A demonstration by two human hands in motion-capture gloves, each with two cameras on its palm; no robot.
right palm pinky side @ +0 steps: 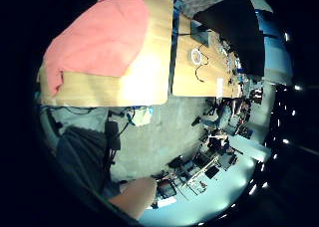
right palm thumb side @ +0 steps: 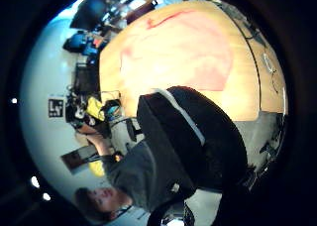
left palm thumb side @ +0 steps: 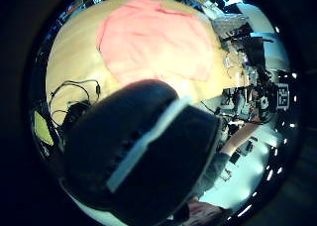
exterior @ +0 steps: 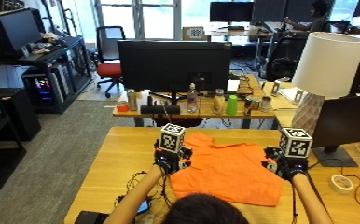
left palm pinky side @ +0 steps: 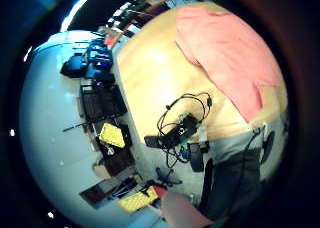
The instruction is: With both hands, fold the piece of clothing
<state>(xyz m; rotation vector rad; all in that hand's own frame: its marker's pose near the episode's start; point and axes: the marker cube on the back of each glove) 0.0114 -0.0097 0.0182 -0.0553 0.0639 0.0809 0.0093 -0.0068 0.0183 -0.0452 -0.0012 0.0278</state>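
Observation:
An orange garment [exterior: 230, 170] lies spread flat on the wooden table [exterior: 124, 158], with one edge near the table's front. My left hand [exterior: 169, 163] hovers at the garment's left edge and my right hand [exterior: 285, 169] at its right edge. Both are raised above the cloth and hold nothing. The palm views show the garment [left palm pinky side: 230, 53] [left palm thumb side: 153, 42] [right palm pinky side: 97, 35] [right palm thumb side: 188, 47] some way off, untouched. Gloved fingers [left palm thumb side: 143, 151] [right palm thumb side: 193, 137] fill part of both thumb side views, relaxed and with nothing in them.
Black cables and a small device [exterior: 140, 198] lie on the table's front left. A tape roll [exterior: 341, 183] and a monitor stand [exterior: 332, 156] sit at the right, with a white lamp [exterior: 326, 65] behind. A second desk with a monitor [exterior: 174, 65] and bottles stands beyond.

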